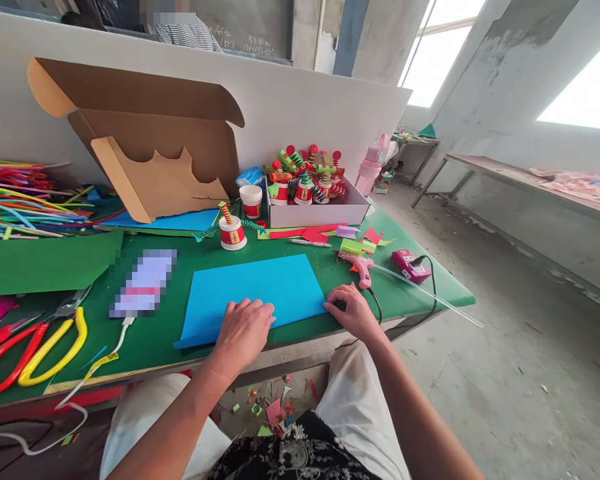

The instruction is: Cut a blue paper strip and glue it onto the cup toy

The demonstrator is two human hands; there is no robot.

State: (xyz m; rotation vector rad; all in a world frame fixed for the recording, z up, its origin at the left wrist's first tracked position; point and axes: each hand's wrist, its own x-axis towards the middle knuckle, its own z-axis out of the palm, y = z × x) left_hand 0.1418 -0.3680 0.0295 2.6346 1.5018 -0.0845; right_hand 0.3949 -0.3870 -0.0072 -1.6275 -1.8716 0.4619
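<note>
A blue sheet of paper lies on the green table, its near edge turned up in a narrow fold. On the lower middle of the sheet rests my left hand, palm down, fingers bent and close together; what is beneath them is hidden. At the sheet's right corner my right hand pinches the paper edge between thumb and fingers. Just beyond the right hand lies a pink glue gun. Behind the sheet stands a paper cup figure with spring-like paper arms.
Scissors, pliers and a charging phone lie left. Behind are a cardboard box, stacked cups and a box of cup figures. A pink power block sits right.
</note>
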